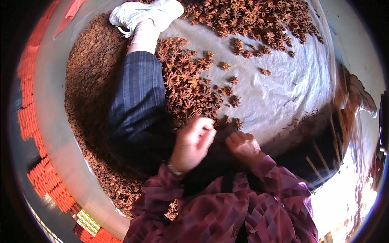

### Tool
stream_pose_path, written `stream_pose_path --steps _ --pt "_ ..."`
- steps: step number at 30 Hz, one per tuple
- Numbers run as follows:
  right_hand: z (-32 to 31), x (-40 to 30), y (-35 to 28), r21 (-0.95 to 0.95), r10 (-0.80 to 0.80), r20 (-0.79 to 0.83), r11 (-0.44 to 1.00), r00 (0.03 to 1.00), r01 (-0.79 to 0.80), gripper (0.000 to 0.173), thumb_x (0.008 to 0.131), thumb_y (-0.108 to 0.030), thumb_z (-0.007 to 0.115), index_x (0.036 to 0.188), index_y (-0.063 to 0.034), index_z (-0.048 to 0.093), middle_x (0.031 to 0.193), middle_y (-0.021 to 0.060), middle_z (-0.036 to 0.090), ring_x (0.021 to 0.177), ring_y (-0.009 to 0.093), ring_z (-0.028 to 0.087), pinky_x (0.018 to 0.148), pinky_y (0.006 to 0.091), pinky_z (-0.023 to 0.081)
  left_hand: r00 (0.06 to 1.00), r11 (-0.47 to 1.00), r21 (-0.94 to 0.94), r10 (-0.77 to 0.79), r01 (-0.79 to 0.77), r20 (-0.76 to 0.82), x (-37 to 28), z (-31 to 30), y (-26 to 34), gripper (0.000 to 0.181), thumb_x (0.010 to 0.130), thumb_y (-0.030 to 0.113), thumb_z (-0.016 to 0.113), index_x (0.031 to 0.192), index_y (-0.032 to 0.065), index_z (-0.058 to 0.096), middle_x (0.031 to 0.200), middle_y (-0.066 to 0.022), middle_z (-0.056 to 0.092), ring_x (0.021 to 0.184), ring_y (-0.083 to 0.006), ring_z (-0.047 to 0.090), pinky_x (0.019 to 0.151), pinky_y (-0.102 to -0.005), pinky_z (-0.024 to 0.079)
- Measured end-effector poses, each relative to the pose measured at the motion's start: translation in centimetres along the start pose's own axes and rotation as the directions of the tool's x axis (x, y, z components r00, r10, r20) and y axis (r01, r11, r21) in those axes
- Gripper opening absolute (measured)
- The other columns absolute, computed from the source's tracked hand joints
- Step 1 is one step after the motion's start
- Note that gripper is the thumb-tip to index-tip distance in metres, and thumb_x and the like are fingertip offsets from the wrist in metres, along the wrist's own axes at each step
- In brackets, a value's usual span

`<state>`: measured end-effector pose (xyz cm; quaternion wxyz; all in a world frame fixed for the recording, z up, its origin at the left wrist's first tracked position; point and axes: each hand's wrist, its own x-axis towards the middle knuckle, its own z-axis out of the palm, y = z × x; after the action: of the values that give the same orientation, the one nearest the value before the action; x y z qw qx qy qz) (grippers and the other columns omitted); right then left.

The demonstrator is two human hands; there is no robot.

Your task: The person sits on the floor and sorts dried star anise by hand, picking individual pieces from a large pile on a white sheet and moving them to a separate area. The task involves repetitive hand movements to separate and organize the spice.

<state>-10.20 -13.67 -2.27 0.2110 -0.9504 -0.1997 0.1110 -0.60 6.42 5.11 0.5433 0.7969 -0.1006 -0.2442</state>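
Observation:
My left hand (192, 142), with a band at the wrist, is raised over the near edge of a heap of dried star anise (190, 88). Its fingers are curled and somewhat blurred; whether a piece lies between them I cannot tell. My right hand (244, 147) is beside it to the right, fingers bent, just below a few loose star anise pods (238, 123); its palm side is hidden. A pale plastic sheet (267, 94) lies under the pods, with more single pods scattered over it.
A larger star anise pile (258, 18) lies at the far side. My leg in dark striped trousers (136, 88) and a white shoe (146, 13) stretch between the near heap and a brown mass (88, 66) at left. Stacked red packets (51, 185) line the left rim. Thin dark stems (299, 121) lie at right.

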Motion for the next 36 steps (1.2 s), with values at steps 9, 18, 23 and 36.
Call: stream_pose_path --steps 9,18,23,36 --pt "-8.4 -6.4 7.9 -0.112 0.498 -0.069 0.857 0.864 -0.503 0.025 0.077 -0.016 0.075 0.1 -0.0079 0.068 0.107 0.0122 0.062 0.104 0.03 0.062 0.078 0.0413 0.053 0.806 0.486 0.648 0.265 -0.586 0.53 3.0 10.3 -1.5 0.029 0.092 0.019 0.055 0.116 0.0052 0.063 0.128 -0.0127 0.053 0.125 -0.0329 0.048 0.105 -0.0497 0.038" --pt "-4.5 14.1 6.1 -0.174 0.215 -0.148 0.955 0.965 -0.24 0.013 0.077 -0.014 0.068 0.089 -0.0119 0.065 0.101 0.0058 0.059 0.102 0.027 0.059 0.079 0.0425 0.052 0.954 0.726 0.636 0.098 -0.263 0.283 2.7 0.2 1.3 0.019 0.088 0.015 0.068 0.101 0.0015 0.064 0.113 -0.0149 0.06 0.107 -0.0365 0.057 0.088 -0.0501 0.046" --pt "-5.2 10.8 6.3 0.302 0.277 -0.309 0.936 0.91 -0.182 0.011 0.086 -0.015 0.07 0.088 -0.0066 0.064 0.09 0.0112 0.063 0.089 0.033 0.064 0.076 0.0433 0.052 0.978 0.972 -0.164 -0.184 0.167 -0.094 4.4 3.2 1.4 0.037 0.09 0.009 0.075 0.118 0.0008 0.051 0.118 -0.0175 0.06 0.087 -0.023 0.069 0.074 -0.037 0.056" --pt "-6.5 1.9 3.4 0.596 0.628 -0.381 0.728 0.679 -0.339 0.005 0.087 -0.003 0.066 0.09 -0.0038 0.062 0.084 0.0159 0.064 0.077 0.04 0.063 0.067 0.046 0.051 0.979 0.873 -0.445 -0.157 0.199 0.13 1.9 5.2 7.3 0.018 0.099 0.004 0.064 0.114 -0.0064 0.06 0.091 -0.0126 0.071 0.075 -0.0142 0.071 0.068 -0.0276 0.059"
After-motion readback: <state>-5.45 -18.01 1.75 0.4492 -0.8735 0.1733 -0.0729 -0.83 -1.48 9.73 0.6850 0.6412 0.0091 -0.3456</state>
